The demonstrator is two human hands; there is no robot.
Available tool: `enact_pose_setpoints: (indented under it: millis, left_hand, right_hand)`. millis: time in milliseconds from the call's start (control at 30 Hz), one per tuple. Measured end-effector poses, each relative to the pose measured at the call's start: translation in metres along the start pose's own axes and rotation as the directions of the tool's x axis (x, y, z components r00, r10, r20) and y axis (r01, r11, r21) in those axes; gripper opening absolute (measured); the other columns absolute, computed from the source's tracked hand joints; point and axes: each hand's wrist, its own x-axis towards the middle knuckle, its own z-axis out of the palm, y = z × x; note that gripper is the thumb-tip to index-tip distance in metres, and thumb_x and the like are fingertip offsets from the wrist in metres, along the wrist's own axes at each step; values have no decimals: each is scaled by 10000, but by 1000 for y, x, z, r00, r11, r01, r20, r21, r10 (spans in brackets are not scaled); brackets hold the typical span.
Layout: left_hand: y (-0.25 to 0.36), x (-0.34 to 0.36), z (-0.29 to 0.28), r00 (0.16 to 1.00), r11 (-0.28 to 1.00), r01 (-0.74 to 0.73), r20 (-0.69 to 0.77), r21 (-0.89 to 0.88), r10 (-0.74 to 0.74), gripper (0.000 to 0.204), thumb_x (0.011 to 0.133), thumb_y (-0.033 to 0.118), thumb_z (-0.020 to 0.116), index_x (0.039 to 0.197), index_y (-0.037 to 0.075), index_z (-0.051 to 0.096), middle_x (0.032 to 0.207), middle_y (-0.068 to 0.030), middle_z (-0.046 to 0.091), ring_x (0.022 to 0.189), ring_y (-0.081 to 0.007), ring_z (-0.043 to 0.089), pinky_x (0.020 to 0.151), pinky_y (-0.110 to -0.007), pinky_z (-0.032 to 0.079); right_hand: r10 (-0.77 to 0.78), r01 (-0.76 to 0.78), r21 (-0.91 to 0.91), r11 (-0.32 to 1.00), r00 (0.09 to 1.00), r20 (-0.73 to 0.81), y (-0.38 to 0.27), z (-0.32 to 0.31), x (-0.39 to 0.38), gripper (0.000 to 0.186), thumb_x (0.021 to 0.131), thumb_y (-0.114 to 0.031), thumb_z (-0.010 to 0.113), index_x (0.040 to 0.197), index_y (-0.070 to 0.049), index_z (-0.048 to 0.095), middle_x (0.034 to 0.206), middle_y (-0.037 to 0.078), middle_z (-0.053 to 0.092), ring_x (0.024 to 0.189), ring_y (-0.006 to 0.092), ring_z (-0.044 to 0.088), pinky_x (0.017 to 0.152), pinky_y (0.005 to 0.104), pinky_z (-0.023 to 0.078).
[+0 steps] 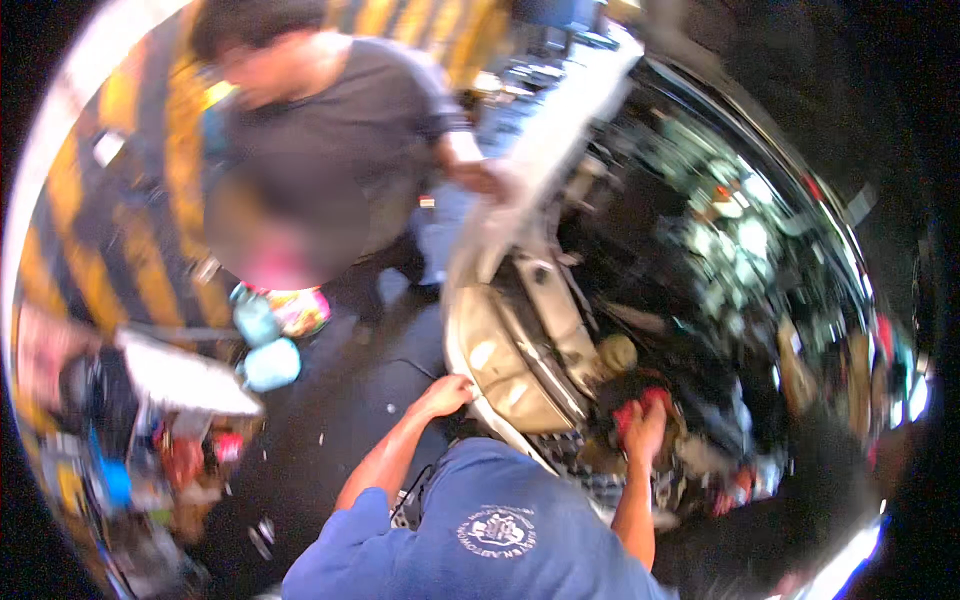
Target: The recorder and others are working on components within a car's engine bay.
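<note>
I lean over the front of a car with its engine bay exposed. My left hand grips the pale front edge of the car, beside a large yellowed headlight, with its fingers curled over the rim. Inside the bay, behind the headlight, my right hand is closed around a red cloth-like thing. Blur hides its exact kind. It touches dark, dirty parts around it. A round tan cap sits just beyond that hand.
Across the car's corner stands a person in a dark shirt, one hand by the fender. Light-blue jugs and a colourful packet are at left. Mixed items crowd the lower left. Yellow-and-dark stripes mark the floor.
</note>
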Motion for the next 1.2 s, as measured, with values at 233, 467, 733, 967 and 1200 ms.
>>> enact_pose_setpoints:
  millis: [233, 467, 733, 967, 1200]
  left_hand:
    - [173, 76, -63, 897, 884, -401, 95, -240, 432, 346, 909, 100, 622, 1245, 18, 627, 1059, -91, 708, 942, -180, 674, 804, -332, 559]
    - [192, 217, -131, 675, 741, -552, -318, 383, 666, 356, 875, 98, 615, 1218, 1, 628, 1223, -212, 640, 1187, -336, 596, 1032, -418, 454]
    - [212, 343, -169, 648, 776, -97, -553, 623, 525, 725, 904, 292, 629, 1513, 20, 347, 1525, -230, 406, 1402, -393, 386, 1168, -459, 310]
    - [219, 340, -165, 649, 800, -198, -536, 566, 540, 808, 874, 231, 650, 1544, 0, 262, 1579, -231, 319, 1468, -358, 298, 1221, -418, 236]
    - [209, 352, -165, 682, 865, -166, -578, 473, 447, 828, 832, 162, 646, 1554, 31, 261, 1573, -225, 338, 1458, -358, 322, 1211, -409, 260]
  right_hand:
    - [157, -163, -71, 984, 984, -82, -21, 4, -3, 292, 944, -314, 603, 1110, -75, 597, 1057, 181, 655, 957, 401, 647, 789, 512, 514]
    - [91, -100, -36, 994, 974, -206, -28, -2, -2, 245, 984, -322, 541, 1016, -80, 557, 954, 173, 634, 873, 387, 653, 720, 497, 529]
    - [185, -203, -24, 979, 929, -321, -31, -1, 9, 339, 1000, -382, 532, 863, -80, 604, 830, 170, 657, 724, 402, 655, 630, 512, 525]
    - [222, -256, -23, 966, 876, -429, -36, 12, 4, 269, 961, -348, 589, 861, -99, 614, 830, 122, 640, 753, 363, 657, 618, 488, 521]
    - [213, -239, 11, 971, 843, -494, -35, 13, 9, 253, 928, -326, 632, 829, -94, 617, 791, 126, 615, 757, 360, 640, 623, 471, 503]
